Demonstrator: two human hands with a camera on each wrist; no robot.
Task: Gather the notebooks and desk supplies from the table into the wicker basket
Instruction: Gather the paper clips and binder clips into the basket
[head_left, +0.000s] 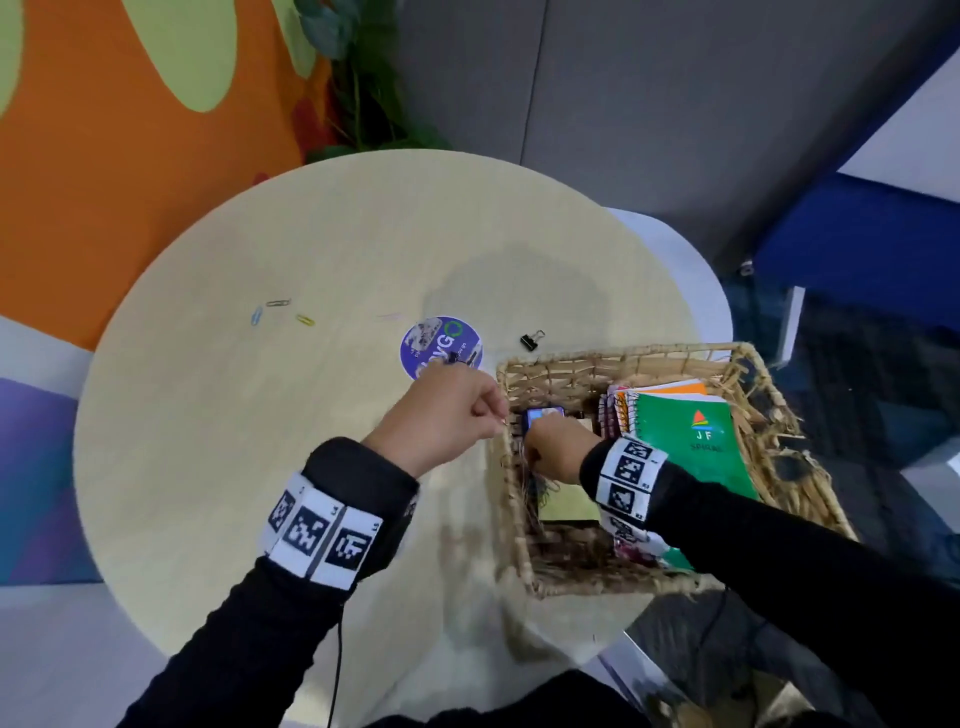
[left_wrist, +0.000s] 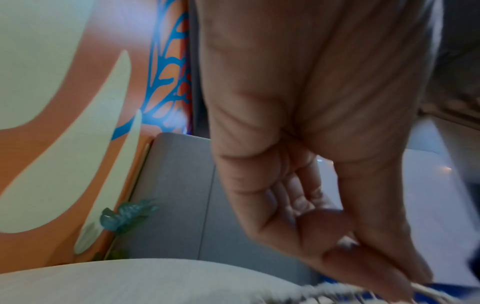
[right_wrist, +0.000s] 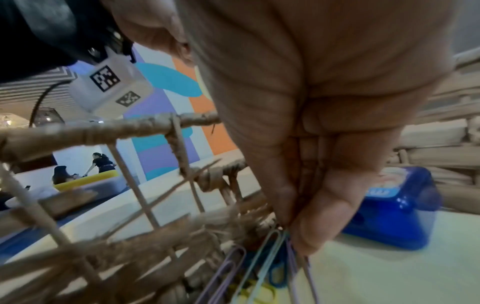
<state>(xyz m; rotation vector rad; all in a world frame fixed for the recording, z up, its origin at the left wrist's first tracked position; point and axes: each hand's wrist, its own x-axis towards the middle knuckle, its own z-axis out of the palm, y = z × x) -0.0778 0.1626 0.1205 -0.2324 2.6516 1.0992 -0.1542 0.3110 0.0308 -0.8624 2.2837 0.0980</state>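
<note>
The wicker basket stands at the table's right edge. It holds a green spiral notebook on other notebooks, a small blue box and a yellow pad. My right hand reaches low inside the basket by its left wall; thumb and fingers pinch several coloured paper clips beside the blue box. My left hand hovers at the basket's left rim, fingers curled. Its thumb and forefinger pinch a thin pale paper clip.
On the round table lie a blue clip, a grey one, a yellow one and a black binder clip. Another dark clip sits on a purple round sticker. A plant stands behind.
</note>
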